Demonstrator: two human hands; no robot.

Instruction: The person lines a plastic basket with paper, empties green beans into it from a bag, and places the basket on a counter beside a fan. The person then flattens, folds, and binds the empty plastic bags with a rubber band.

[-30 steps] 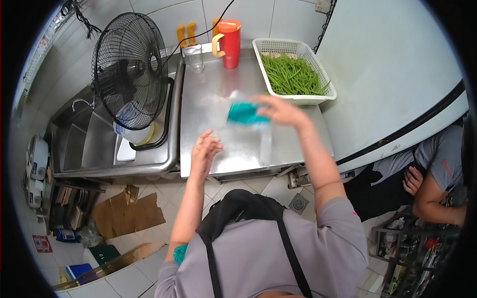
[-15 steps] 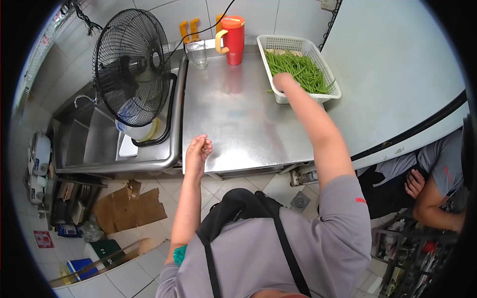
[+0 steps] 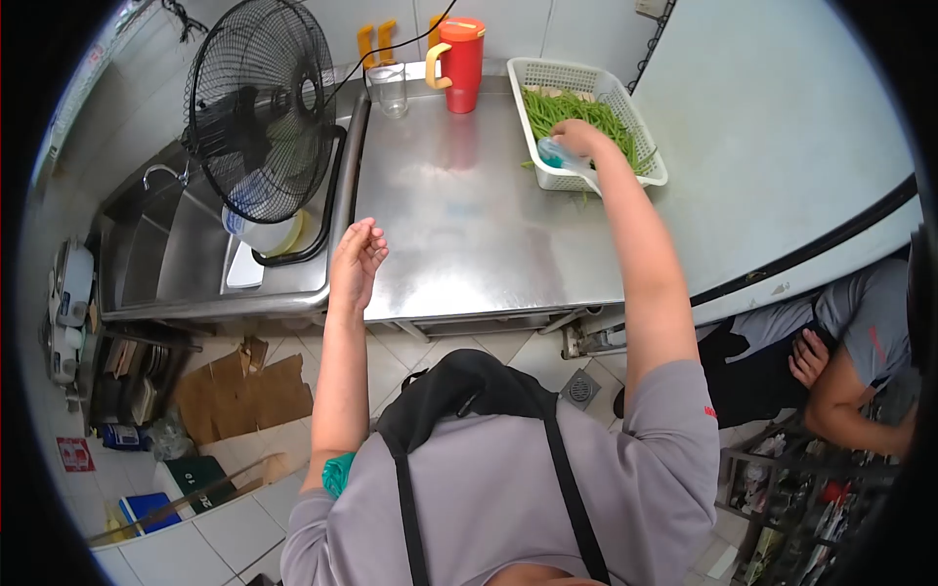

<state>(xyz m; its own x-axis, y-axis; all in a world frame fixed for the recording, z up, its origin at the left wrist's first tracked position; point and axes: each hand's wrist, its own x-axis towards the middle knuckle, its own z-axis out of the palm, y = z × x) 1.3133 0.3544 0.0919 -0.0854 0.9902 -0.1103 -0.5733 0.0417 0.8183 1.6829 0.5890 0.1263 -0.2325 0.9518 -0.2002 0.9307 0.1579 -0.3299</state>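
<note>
A white plastic basket (image 3: 651, 156) of long green beans (image 3: 611, 119) stands at the back right of the steel counter (image 3: 440, 215). My right hand (image 3: 578, 137) reaches over its near side, closed on a clear plastic bag (image 3: 565, 161) with a teal part, which lies against the beans and the rim. The fingertips on that side are partly hidden. Above the counter's front left corner, beside the sink, my left hand (image 3: 359, 262) is raised with its fingers curled together and nothing visible in them.
A red tumbler (image 3: 462, 68) and a glass jug (image 3: 391, 93) stand by the back wall. On the left, a black fan (image 3: 259, 112) stands over the sink (image 3: 186, 249). A large pale panel (image 3: 772, 146) borders the right. Another person's arm (image 3: 850, 405) shows at lower right.
My right hand has risen out from among the beans, and the clear plastic bag now shows under it. My left hand has moved left and farther forward.
</note>
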